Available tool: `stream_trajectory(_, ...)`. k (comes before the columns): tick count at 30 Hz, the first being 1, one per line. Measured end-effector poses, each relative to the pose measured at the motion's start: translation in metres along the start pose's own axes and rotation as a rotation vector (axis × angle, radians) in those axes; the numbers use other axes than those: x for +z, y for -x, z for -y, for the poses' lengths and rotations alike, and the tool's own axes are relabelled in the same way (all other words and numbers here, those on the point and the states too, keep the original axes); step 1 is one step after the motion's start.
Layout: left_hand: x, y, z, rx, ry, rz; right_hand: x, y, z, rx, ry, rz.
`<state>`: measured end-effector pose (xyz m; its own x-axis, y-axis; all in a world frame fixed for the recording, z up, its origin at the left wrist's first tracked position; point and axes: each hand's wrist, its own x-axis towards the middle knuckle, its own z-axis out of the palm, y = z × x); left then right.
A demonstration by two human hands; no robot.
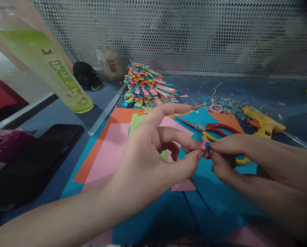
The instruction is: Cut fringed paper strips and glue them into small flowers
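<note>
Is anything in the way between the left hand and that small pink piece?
Nothing visible: the left hand and right hand both pinch at the small pink piece. The scissors lie beyond it, on the coloured sheets, not between.

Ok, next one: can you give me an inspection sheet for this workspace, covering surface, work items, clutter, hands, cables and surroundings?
Surface: dark blue table, partly covered by overlapping coloured sheets.
Work items: fringed multicoloured cone upright behind the sheets; scissors on them, handles partly hidden; yellow glue gun, orange glow on its side.
Clutter: paper scraps behind the scissors; bottle and dark phone-like slab at left.
Hands: left hand and right hand share a fingertip grip on a small pink-and-blue piece.
Cables: nothing seen.
Surroundings: perforated metal panel behind; red object at far left, too cropped to identify.
</note>
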<state>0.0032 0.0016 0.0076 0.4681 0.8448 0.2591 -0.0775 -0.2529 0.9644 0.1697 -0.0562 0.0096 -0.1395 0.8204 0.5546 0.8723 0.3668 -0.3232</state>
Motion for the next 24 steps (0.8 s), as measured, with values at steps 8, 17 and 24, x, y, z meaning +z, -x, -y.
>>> stream_trajectory(8,0.0043,0.0009,0.001,-0.071,-0.05,0.007,0.0029,0.0002,-0.0017,-0.157,0.107,0.007)
stream_trajectory(17,0.0043,-0.0008,0.0015,-0.125,0.025,0.008,-0.0034,-0.0007,-0.0012,-0.161,0.137,0.03)
stream_trajectory(24,0.0012,-0.0083,0.0001,-0.236,0.098,0.054,0.0001,-0.0073,-0.0043,0.106,-0.106,-0.048)
